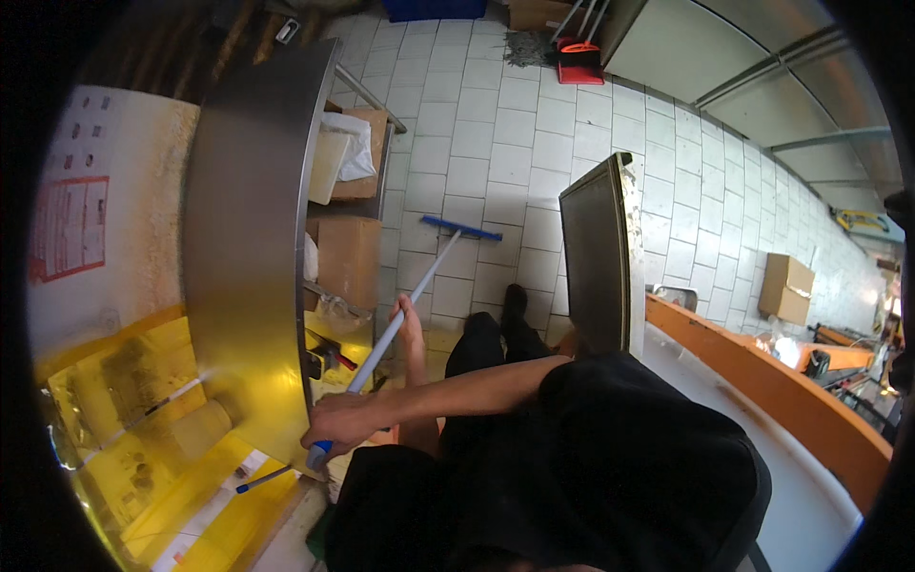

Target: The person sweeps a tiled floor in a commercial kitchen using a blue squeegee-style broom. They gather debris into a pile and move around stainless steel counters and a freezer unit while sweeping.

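A floor squeegee with a blue head (462,228) rests its blade on the white tile floor, out in front of my feet. Its long grey-blue handle (382,349) slants back towards my left side. My left hand (409,319) is wrapped around the handle partway along, ahead of my body. Crossing over in front of me, my right arm reaches to the handle's upper end, where my right hand (343,422) grips just above a blue and grey end cap (317,455). My two dark shoes (514,297) stand behind the squeegee head.
A steel table (246,236) runs along my left, with cardboard boxes (348,254) on its lower shelves. To the right stands a dark door-like panel (595,257). Farther off are a red dustpan (580,70), a mop head (530,48) and a cardboard box (786,288).
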Tool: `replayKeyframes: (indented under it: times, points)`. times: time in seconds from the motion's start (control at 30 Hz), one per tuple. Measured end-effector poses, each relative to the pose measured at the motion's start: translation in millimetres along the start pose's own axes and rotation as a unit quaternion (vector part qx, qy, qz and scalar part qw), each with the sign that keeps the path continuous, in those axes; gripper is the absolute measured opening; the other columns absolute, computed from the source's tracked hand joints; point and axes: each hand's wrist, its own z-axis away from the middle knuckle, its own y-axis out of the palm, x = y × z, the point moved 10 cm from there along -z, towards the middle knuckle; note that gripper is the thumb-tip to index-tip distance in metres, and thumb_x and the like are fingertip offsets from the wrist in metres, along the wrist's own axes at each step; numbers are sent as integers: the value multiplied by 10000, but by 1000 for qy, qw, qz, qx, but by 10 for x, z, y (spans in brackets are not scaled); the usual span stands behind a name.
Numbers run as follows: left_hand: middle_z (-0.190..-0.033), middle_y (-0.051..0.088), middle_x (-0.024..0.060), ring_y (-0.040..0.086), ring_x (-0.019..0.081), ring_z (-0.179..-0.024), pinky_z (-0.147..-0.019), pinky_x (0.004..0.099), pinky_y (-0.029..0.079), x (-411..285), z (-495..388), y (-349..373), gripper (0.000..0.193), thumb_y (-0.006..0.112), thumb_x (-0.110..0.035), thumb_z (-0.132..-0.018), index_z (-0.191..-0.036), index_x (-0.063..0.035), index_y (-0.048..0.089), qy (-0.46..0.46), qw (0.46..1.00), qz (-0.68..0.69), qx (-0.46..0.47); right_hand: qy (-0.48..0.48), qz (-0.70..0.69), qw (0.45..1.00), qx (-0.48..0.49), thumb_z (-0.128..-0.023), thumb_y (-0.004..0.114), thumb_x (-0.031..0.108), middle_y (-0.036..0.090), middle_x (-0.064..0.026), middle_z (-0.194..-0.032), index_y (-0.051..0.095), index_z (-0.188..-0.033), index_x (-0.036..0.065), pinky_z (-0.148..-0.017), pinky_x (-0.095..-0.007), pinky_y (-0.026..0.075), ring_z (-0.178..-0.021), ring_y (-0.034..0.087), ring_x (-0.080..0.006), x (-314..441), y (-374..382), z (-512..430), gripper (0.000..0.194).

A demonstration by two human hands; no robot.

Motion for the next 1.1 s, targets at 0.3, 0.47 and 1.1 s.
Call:
replayKeyframes:
  times: [0.3, 0.47, 1.1]
  points:
    - [-1044, 611, 76, 563, 177, -919, -780, 338, 485, -281, 50, -199, 473, 607, -409, -1022, -1213, 22, 576, -19, 996, 88, 22, -158, 96, 947, -264, -796, 765, 603, 595, -193, -1233, 560, -1271, 21, -929, -501, 466, -1150, 564, -385, 727, -1237, 850, 779]
    - [-1134, 634, 123, 581, 174, -912, -732, 347, 496, -1530, -501, 252, 616, 638, -498, -988, -1342, -2, 547, 16, 997, 75, -4, 204, 187, 801, -531, -922, 691, 456, 581, -229, -1326, 538, -1363, 14, -1082, -465, 425, -1265, 524, -383, -141, -2734, 2989, 643]
    - [-1292, 606, 163, 591, 256, -1159, -1059, 421, 478, -3849, -1504, 4855, 646, 561, -507, -1023, -1372, 33, 506, 137, 906, -80, 393, 645, 379, 205, -631, -940, 599, 543, 643, -126, -1136, 706, -1061, 48, -1051, -605, 330, -1195, 525, -335, -1214, -3778, 5541, 521]
